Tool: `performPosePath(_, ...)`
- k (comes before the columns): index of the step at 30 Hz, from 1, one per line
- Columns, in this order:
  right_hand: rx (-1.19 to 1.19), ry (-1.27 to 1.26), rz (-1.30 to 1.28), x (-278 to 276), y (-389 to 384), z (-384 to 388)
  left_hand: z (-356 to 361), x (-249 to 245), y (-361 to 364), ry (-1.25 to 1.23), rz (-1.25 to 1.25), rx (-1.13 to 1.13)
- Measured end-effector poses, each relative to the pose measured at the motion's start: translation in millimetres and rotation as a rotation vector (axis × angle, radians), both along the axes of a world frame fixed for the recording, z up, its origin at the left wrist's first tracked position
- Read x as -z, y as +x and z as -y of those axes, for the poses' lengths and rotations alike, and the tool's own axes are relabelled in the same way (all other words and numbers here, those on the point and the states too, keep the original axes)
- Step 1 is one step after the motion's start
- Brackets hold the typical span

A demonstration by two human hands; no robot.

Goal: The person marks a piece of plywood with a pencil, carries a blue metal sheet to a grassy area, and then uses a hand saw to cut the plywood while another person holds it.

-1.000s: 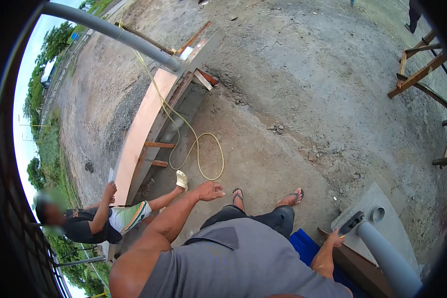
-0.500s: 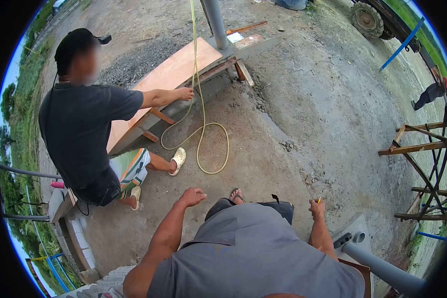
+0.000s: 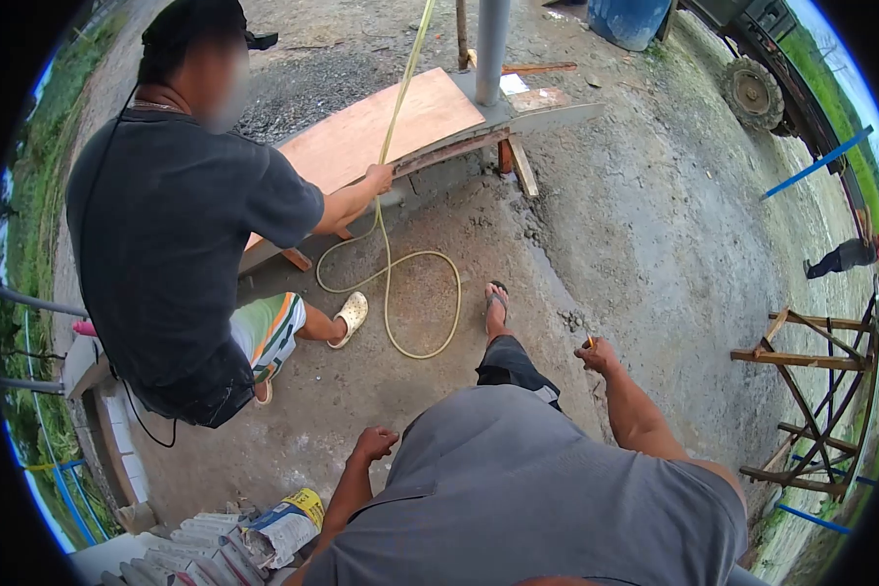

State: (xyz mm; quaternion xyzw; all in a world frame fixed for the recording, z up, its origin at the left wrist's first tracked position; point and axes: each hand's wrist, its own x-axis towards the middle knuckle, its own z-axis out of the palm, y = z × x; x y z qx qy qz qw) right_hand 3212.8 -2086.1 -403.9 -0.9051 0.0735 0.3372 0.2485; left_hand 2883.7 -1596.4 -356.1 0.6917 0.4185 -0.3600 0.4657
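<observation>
My right hand (image 3: 599, 355) is closed around a small pencil-like stick (image 3: 590, 342) with an orange-yellow tip, held out over the concrete ground. My left hand (image 3: 374, 444) hangs at my left side with its fingers curled; whether anything is in them is too small to tell. Ahead on the left, a co-worker (image 3: 186, 195) in a dark shirt grips a yellowish hose (image 3: 406, 98) beside a plywood sheet (image 3: 400, 122). The hose lies in a loop on the ground in front of me.
A grey post (image 3: 491, 54) rises beyond the plywood. Wooden trestles (image 3: 811, 357) stand at the right, with another person (image 3: 845, 256) farther off. A blue drum (image 3: 627, 20) and a vehicle wheel (image 3: 753, 94) are at the back. Stacked sacks (image 3: 288, 527) lie at lower left.
My foot has stepped forward and my right hand has swung forward with the stick. The co-worker and plywood appear nearer. The sacks at lower left have come into fuller view.
</observation>
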Motion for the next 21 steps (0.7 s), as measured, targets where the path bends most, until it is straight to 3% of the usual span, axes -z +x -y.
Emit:
performPosePath(2,-0.060,-0.050,-0.008,9,60,-27,9,-1,33,0.000,0.107,-0.028)
performPosePath(5,-0.141,0.068,-0.005,16,145,-90,7,-13,87,-0.001,0.144,-0.153)
performPosePath(11,-0.352,0.283,-0.058,-12,293,-238,-11,-37,168,0.073,0.037,-0.239)
performPosePath(17,-0.534,0.513,-0.058,-37,382,-336,7,-80,226,0.008,-0.003,-0.482)
performPosePath(21,-0.455,0.561,-0.217,-42,408,-373,23,-81,210,-0.166,-0.155,-0.512)
